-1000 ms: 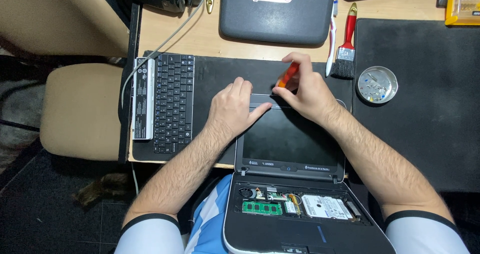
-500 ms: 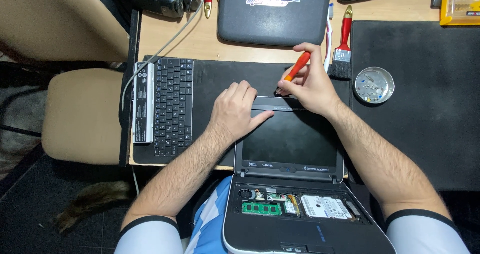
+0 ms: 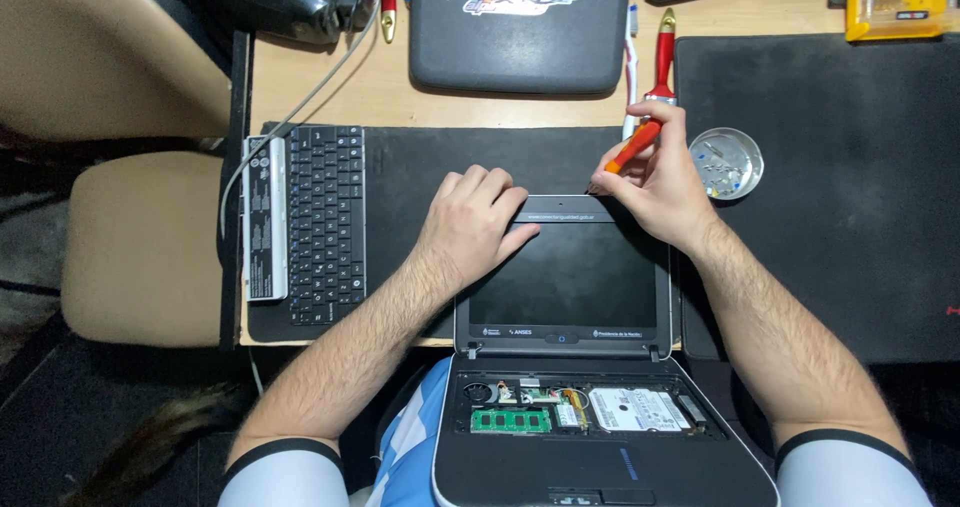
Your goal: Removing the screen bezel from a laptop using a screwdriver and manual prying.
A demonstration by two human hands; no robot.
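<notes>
Now right hand (image 3: 668,182) (grip pinching orange screwdriver (image 3: 632,148)) farther right; left hand (image 3: 475,222) flat on laptop screen (image 3: 565,287).

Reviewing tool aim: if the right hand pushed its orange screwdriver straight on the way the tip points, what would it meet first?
Probably the top edge of the laptop screen bezel; the right hand angles the orange screwdriver down-left at it.

detached keyboard (image 3: 325,222), red-handled brush (image 3: 663,62), round metal dish (image 3: 727,163), yellow bit case (image 3: 895,2)
</notes>
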